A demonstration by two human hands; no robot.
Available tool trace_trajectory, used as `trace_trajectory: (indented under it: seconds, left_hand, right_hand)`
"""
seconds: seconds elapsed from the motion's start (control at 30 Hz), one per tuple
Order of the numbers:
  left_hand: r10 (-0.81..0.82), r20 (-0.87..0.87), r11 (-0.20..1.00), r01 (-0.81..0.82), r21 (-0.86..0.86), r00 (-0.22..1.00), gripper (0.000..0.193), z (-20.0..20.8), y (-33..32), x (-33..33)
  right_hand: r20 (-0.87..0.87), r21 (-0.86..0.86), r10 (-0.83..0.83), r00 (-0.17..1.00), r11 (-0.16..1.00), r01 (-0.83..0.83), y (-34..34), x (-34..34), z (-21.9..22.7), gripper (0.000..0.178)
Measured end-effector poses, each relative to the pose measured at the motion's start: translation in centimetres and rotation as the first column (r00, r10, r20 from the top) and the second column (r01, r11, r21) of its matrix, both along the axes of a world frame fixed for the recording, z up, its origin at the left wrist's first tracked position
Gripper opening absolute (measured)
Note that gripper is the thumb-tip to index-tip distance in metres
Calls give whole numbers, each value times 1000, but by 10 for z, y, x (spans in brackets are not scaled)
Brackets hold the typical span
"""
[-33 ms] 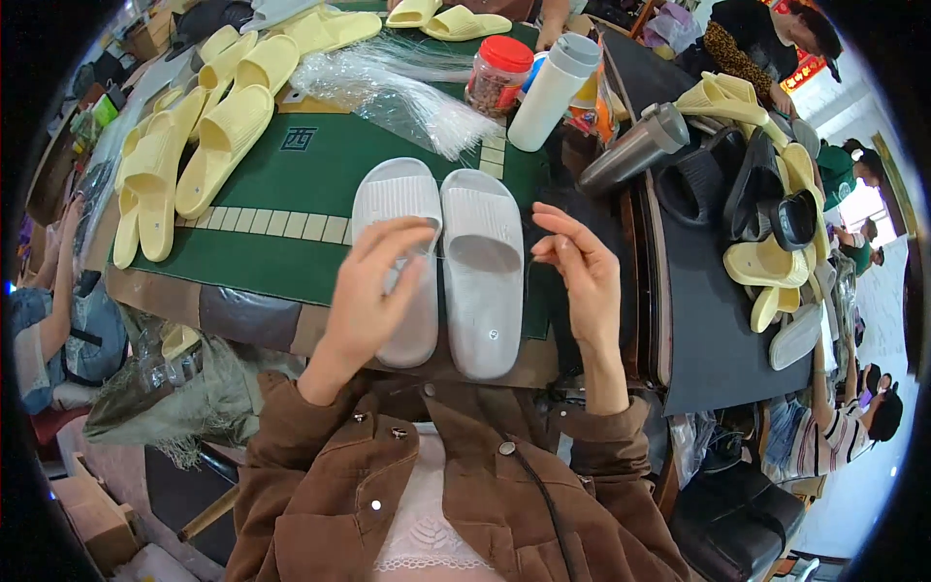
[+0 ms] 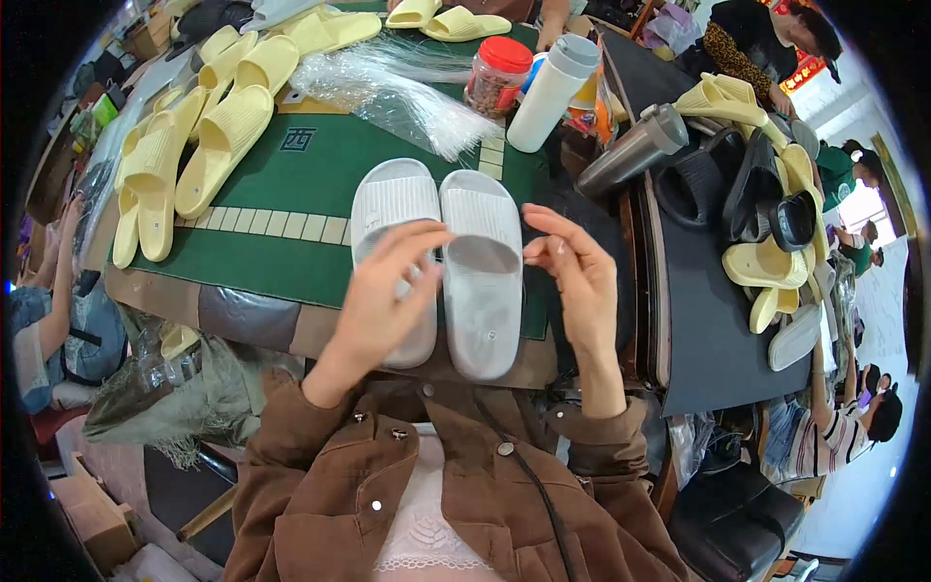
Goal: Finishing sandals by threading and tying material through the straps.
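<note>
Two light grey slide slippers lie side by side, toes away from me: the left slipper [image 2: 396, 199] and the right slipper [image 2: 483, 335]. My left hand [image 2: 383, 296] hovers over the left slipper and hides part of its strap and footbed. Its fingers reach toward the inner edge of the right strap, thumb apart, slightly blurred. Beside the outer edge of the right strap is my right hand [image 2: 585, 281], thumb and fingertips drawn together in a pinch; anything between them is too small to make out. Beyond the slippers lies a bundle of thin clear plastic strands [image 2: 407, 102].
Pale yellow slippers [image 2: 228, 136] line the green mat's [image 2: 310, 179] left side. A red-lidded jar [image 2: 499, 73], a white bottle [image 2: 553, 92] and a steel tumbler [image 2: 635, 145] stand beyond my right hand. Black slippers [image 2: 752, 189] lie on the dark table at right, with people around.
My left hand has shifted right, toward the gap between the slippers. My right hand has come slightly left, closer to the right strap. The slippers stay in place.
</note>
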State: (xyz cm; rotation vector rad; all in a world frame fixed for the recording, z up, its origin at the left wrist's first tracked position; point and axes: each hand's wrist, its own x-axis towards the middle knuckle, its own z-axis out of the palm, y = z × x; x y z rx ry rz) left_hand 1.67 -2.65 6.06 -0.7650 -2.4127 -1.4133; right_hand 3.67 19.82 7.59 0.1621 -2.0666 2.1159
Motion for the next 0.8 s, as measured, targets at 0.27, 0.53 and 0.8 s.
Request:
trace_trajectory:
  seconds: [0.27, 0.53, 0.8]
  left_hand:
    - [-636, 422, 717, 292, 633, 646, 35, -1, 39, 30]
    - [-682, 466, 725, 434, 535, 564, 10, 17, 27, 40]
    - [-97, -282, 993, 74, -91, 955, 19, 27, -6, 41]
  right_hand:
    - [-87, -254, 157, 984, 951, -174, -17, 29, 31, 34]
    - [-224, -317, -65, 972, 948, -9, 25, 48, 37, 36]
    - [-105, -26, -425, 899, 905, 425, 50, 47, 31, 35]
